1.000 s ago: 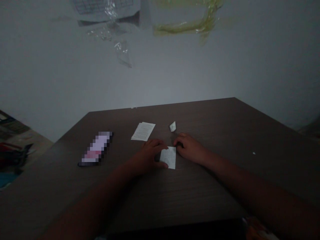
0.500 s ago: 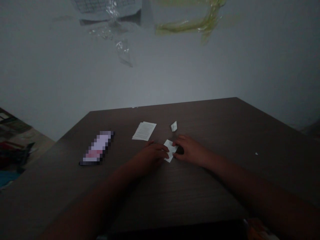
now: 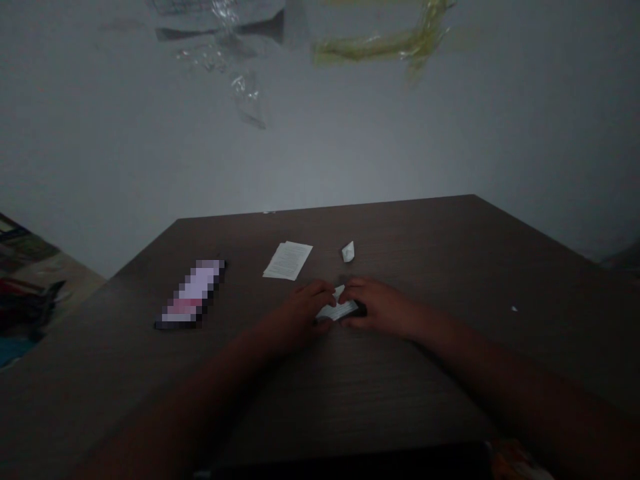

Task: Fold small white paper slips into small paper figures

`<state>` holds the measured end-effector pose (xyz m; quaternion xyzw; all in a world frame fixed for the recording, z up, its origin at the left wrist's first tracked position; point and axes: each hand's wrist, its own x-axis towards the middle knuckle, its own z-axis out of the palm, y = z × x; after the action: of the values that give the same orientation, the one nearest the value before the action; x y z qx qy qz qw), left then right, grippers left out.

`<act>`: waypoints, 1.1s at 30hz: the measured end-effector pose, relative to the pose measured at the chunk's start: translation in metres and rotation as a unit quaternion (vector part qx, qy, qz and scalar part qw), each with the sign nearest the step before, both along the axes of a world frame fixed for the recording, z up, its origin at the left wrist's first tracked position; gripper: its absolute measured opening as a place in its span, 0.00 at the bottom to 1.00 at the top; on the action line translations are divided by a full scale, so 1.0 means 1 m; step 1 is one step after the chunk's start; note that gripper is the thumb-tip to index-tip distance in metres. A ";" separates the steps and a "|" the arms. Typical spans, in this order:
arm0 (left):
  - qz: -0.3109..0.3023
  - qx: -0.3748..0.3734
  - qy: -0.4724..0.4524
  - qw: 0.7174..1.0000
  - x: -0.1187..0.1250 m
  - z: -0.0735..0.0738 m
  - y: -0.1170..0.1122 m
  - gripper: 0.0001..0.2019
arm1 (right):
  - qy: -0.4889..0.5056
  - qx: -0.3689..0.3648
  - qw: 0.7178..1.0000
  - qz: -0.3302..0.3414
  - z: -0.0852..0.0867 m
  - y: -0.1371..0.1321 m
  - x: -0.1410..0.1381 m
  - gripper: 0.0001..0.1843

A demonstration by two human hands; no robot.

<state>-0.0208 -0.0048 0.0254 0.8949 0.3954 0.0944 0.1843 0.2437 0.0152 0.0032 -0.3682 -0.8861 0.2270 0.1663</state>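
A small printed piece of paper (image 3: 338, 311) lies between my hands at the middle of the table, its lower part bent up or folded over. My left hand (image 3: 304, 311) grips its left side, fingers curled over the top and thumb at the near edge. On the right side, my right hand (image 3: 376, 304) pinches the paper between bent fingers and thumb. Fingers hide parts of the paper's edges. Just beyond sits a small folded paper shape (image 3: 348, 251), and a stack of printed sheets (image 3: 289, 260) lies to its left.
A phone (image 3: 193, 293) with a blurred screen rests on the left of the brown table (image 3: 430, 247). One tiny white scrap (image 3: 514, 309) lies at the right. Behind the table stands a wall (image 3: 350, 147) with tape and plastic stuck on it.
The paper, flatter and turned cornerwise before, is now bent over at its near side. My left fingers have shifted up and around it, and my right hand has moved slightly nearer the left.
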 end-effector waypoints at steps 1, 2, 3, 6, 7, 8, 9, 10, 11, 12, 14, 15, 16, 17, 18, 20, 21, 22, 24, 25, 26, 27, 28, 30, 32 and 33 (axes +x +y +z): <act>-0.005 0.004 0.009 1.000 0.000 0.001 0.000 0.19 | 0.000 0.002 1.000 0.002 0.000 -0.001 -0.001 0.18; -0.009 0.008 0.019 1.000 0.000 0.001 0.000 0.21 | -0.001 0.003 1.000 0.004 0.000 -0.002 -0.002 0.18; -0.013 0.010 0.029 0.999 0.000 0.001 0.001 0.22 | -0.002 0.004 1.000 0.004 0.000 -0.002 -0.002 0.17; -0.016 0.011 0.044 0.999 0.000 0.001 0.003 0.24 | -0.014 0.009 1.000 0.002 0.002 -0.005 -0.005 0.15; -0.016 0.011 0.046 0.999 0.000 0.000 0.003 0.24 | -0.020 0.012 1.000 0.000 0.003 -0.006 -0.006 0.15; -0.016 0.011 0.046 0.999 0.001 0.000 0.004 0.24 | -0.025 0.016 1.000 0.000 0.004 -0.007 -0.007 0.14; -0.017 0.010 0.046 0.999 0.000 -0.001 0.006 0.24 | -0.030 0.020 0.999 0.000 0.005 -0.008 -0.008 0.13; -0.018 0.008 0.044 0.999 0.000 -0.002 0.007 0.24 | -0.036 0.025 0.999 0.001 0.005 -0.008 -0.009 0.13; -0.018 0.006 0.040 0.999 0.000 -0.003 0.009 0.23 | -0.041 0.033 0.999 0.001 0.005 -0.009 -0.010 0.13; -0.018 0.003 0.032 0.999 -0.001 -0.004 0.011 0.22 | -0.048 0.045 0.998 0.000 0.004 -0.010 -0.010 0.13; -0.015 -0.003 0.003 1.000 -0.003 -0.007 0.014 0.20 | -0.061 0.076 0.995 -0.005 0.002 -0.010 -0.011 0.13; -0.013 -0.006 -0.017 1.000 -0.005 -0.009 0.016 0.18 | -0.066 0.096 0.993 -0.009 0.001 -0.011 -0.012 0.12; -0.010 -0.009 -0.039 0.999 -0.007 -0.011 0.017 0.17 | -0.069 0.116 0.991 -0.012 0.000 -0.011 -0.012 0.11; -0.008 -0.013 -0.059 0.998 -0.008 -0.012 0.018 0.16 | -0.071 0.135 0.988 -0.014 -0.001 -0.011 -0.012 0.09; -0.009 -0.016 -0.076 0.997 -0.010 -0.012 0.018 0.16 | -0.071 0.151 0.986 -0.015 -0.002 -0.011 -0.012 0.08; -0.013 -0.013 -0.102 0.995 -0.012 -0.012 0.016 0.14 | -0.068 0.173 0.982 -0.015 -0.003 -0.011 -0.012 0.07; -0.019 -0.009 -0.111 0.994 -0.012 -0.011 0.015 0.14 | -0.065 0.180 0.981 -0.016 -0.003 -0.011 -0.012 0.06; -0.023 -0.004 -0.117 0.993 -0.012 -0.010 0.013 0.14 | -0.061 0.186 0.980 -0.016 -0.003 -0.010 -0.012 0.05; -0.028 0.006 -0.123 0.992 -0.011 -0.008 0.009 0.15 | -0.052 0.202 0.978 -0.014 -0.003 -0.010 -0.012 0.04; -0.024 0.012 -0.124 0.992 -0.010 -0.008 0.007 0.15 | -0.047 0.213 0.976 -0.014 -0.004 -0.010 -0.012 0.04; -0.016 0.022 -0.127 0.992 -0.008 -0.007 0.006 0.15 | -0.042 0.226 0.973 -0.014 -0.004 -0.011 -0.012 0.04; -0.006 0.034 -0.129 0.991 -0.007 -0.006 0.004 0.14 | -0.036 0.240 0.970 -0.015 -0.004 -0.011 -0.012 0.04; 0.002 0.047 -0.130 0.990 -0.005 -0.005 0.003 0.13 | -0.031 0.255 0.966 -0.016 -0.004 -0.012 -0.012 0.04; 0.016 0.075 -0.121 0.990 -0.001 -0.001 0.000 0.12 | -0.015 0.285 0.958 -0.018 -0.004 -0.015 -0.013 0.04; 0.028 0.104 -0.098 0.989 0.002 0.004 -0.004 0.11 | 0.007 0.316 0.949 -0.010 -0.004 -0.017 -0.014 0.03; 0.030 0.121 -0.083 0.989 0.004 0.007 -0.006 0.11 | 0.016 0.329 0.944 -0.004 -0.003 -0.019 -0.015 0.02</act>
<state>-0.0170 -0.0110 0.0319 0.8876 0.3908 0.2205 0.1036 0.2283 -0.0039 0.0000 -0.2931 -0.9071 -0.0720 0.2935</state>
